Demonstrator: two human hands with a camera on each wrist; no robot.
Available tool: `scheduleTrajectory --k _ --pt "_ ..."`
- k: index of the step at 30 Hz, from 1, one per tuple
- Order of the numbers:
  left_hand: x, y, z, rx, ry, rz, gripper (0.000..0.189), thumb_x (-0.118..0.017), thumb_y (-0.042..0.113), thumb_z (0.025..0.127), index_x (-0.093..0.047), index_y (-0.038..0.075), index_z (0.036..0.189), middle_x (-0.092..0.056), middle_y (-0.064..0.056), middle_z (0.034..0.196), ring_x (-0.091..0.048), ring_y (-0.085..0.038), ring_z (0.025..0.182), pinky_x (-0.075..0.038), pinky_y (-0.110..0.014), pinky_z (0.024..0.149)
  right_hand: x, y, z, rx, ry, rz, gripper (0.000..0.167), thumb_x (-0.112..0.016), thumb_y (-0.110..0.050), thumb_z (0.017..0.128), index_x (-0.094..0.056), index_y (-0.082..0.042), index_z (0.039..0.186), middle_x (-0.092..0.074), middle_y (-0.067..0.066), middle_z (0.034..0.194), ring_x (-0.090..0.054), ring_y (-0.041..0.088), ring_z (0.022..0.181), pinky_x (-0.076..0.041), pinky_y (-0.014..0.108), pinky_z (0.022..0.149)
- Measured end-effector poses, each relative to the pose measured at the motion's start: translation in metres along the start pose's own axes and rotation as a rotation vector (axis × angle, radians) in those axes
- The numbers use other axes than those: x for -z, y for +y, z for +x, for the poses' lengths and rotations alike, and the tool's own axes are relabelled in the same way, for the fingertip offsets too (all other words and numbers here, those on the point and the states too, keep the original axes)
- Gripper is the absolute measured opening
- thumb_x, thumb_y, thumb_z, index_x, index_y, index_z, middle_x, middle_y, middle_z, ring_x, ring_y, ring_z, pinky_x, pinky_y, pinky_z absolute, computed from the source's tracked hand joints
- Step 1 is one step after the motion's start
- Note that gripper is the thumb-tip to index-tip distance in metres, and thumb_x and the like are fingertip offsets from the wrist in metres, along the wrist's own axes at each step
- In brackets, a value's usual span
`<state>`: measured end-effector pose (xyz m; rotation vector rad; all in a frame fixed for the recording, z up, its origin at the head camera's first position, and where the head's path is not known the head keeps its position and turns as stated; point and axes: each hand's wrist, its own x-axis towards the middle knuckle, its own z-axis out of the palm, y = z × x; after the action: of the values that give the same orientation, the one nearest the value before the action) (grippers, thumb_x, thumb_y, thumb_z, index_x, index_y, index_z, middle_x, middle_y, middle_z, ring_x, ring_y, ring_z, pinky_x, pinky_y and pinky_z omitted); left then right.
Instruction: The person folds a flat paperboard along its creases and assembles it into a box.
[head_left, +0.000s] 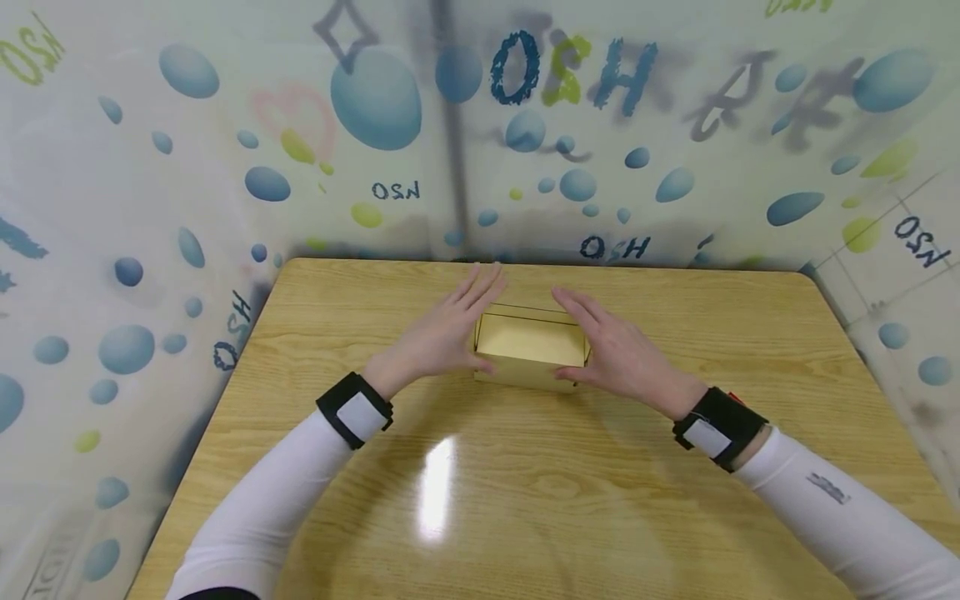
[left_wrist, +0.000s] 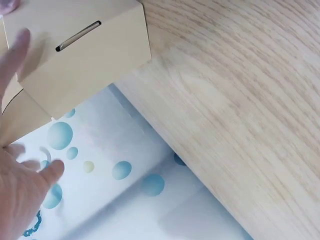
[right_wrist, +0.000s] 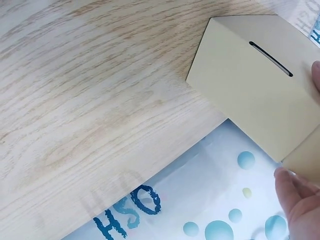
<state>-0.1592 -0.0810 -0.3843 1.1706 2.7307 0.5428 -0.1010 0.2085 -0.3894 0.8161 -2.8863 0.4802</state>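
Observation:
A small tan cardboard box point(head_left: 531, 335) lies near the back of the table, between my two hands. In the left wrist view, a narrow slot shows along a fold of the box point(left_wrist: 107, 52). My left hand point(head_left: 442, 329) is at its left end, with long, spread fingers reaching past the back edge and the thumb by the front face. At the other end my right hand point(head_left: 618, 350) has its thumb at the front right corner and its fingers extended behind. A fingertip of the right hand point(right_wrist: 300, 200) meets a box corner in the right wrist view.
The wood-grain table point(head_left: 525, 483) reaches a patterned wall sheet point(head_left: 465, 150) with blue bubbles and lettering at its back edge. Black straps point(head_left: 356, 410) circle both wrists over or beside white sleeves. A bright light reflection point(head_left: 437, 487) lies on the tabletop.

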Motion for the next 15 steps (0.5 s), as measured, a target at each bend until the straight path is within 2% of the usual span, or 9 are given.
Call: scheduleTrajectory --k 3,6,15 --pt "0.0003 0.0012 0.0006 0.019 -0.058 -0.084 0.103 -0.088 0.031 0.087 -0.027 0.013 0.167 -0.031 -0.012 0.174 -0.036 -0.035 0.159 -0.041 -0.049 0.126 -0.0005 -0.0008 -0.0005 -0.004 -0.006 0.0 0.109 -0.095 -0.039 0.077 -0.034 -0.008 0.162 -0.054 0.025 0.152 -0.072 0.041 0.11 -0.064 0.052 0.083" --pt "-0.0003 0.0023 0.0009 0.06 -0.092 -0.134 0.086 -0.086 0.026 0.09 -0.039 0.015 0.161 -0.05 -0.013 0.163 -0.055 -0.033 0.146 -0.049 -0.048 0.119 -0.0007 -0.0019 -0.0009 -0.006 -0.011 0.005 0.1 -0.094 -0.038 0.079 -0.04 -0.007 0.157 -0.059 0.023 0.144 -0.073 0.037 0.107 -0.064 0.051 0.083" --pt "-0.0003 0.0027 0.0022 0.043 -0.079 -0.127 0.079 -0.086 0.027 0.089 -0.046 0.013 0.156 -0.055 -0.013 0.158 -0.06 -0.033 0.141 -0.051 -0.047 0.116 -0.0011 -0.0016 -0.0018 0.003 -0.006 -0.003 0.081 -0.094 -0.036 0.079 -0.053 -0.008 0.144 -0.065 0.016 0.13 -0.071 0.028 0.096 -0.063 0.046 0.078"
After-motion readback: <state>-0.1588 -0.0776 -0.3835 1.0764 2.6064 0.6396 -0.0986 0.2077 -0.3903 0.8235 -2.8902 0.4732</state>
